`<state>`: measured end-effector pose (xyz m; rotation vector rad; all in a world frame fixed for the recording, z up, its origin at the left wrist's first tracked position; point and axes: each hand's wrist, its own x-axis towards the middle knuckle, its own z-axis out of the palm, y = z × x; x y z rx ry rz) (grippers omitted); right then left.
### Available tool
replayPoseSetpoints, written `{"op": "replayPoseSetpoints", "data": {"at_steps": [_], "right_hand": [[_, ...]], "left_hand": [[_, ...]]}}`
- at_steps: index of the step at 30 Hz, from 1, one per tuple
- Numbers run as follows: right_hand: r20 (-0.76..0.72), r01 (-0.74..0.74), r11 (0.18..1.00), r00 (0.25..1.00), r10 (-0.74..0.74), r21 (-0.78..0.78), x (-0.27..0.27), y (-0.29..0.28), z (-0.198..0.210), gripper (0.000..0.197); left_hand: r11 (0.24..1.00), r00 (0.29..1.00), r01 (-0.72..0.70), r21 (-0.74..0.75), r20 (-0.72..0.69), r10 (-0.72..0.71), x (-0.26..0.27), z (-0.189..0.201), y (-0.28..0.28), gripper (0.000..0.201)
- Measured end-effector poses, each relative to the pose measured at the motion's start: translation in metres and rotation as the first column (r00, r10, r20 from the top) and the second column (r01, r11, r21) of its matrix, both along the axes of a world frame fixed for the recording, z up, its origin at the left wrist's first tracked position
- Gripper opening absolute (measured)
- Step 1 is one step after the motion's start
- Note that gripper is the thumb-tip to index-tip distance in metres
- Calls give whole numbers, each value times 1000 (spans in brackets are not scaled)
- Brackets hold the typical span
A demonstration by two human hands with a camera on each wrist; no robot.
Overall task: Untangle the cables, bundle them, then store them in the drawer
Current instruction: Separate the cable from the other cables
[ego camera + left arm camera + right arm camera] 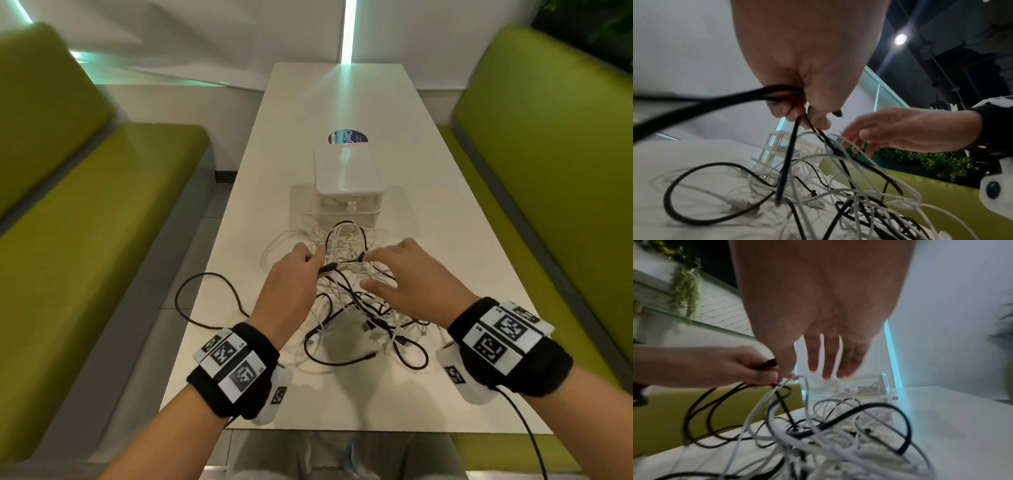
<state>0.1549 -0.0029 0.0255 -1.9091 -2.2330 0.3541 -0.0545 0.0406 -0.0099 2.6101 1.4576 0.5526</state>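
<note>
A tangle of black and white cables lies on the white table, just in front of a small white drawer unit. My left hand pinches a black cable near its plug and lifts it off the pile. The same grip shows in the left wrist view, where the left hand holds black strands hanging down to the tangle. My right hand is spread over the pile with straight fingers. Whether they touch the white cables is unclear.
Green benches flank the narrow table. A loop of black cable hangs over the table's left edge. A round blue sticker lies behind the drawer unit. The drawer unit's drawers look closed.
</note>
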Motion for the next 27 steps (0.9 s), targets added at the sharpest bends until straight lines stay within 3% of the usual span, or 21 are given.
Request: {"op": "replayPoseSetpoints", "data": {"at_steps": [2, 5, 9, 12, 15, 19, 23, 27], "right_hand": [[-195, -61, 986, 977, 91, 156, -15, -1, 2, 29], [-363, -52, 993, 928, 88, 109, -35, -3, -6, 22], [-195, -111, 994, 974, 112, 15, -40, -6, -26, 31], [-119, -90, 996, 989, 93, 28, -40, -6, -30, 26], [19, -118, 993, 993, 118, 15, -40, -4, -26, 35], [125, -136, 989, 982, 142, -52, -40, -2, -21, 40], [145, -119, 989, 981, 131, -90, -30, 2, -23, 34], [200, -23, 978, 978, 66, -207, -12, 0, -31, 27]], "left_hand": [[999, 999, 31, 34, 20, -31, 2, 2, 1, 56], [991, 987, 133, 20, 90, -134, 2, 3, 1, 47], [979, 969, 204, 11, 143, -203, -6, 4, 0, 35], [971, 957, 236, 38, 163, -239, -5, 3, -1, 28], [965, 954, 245, 89, 152, -257, -3, 4, 0, 27], [975, 979, 147, 166, 120, -168, -8, 10, 3, 4], [980, 975, -32, 195, 220, -12, -15, 26, 4, 11], [935, 853, -320, 156, 478, 212, -43, 51, 18, 22]]}}
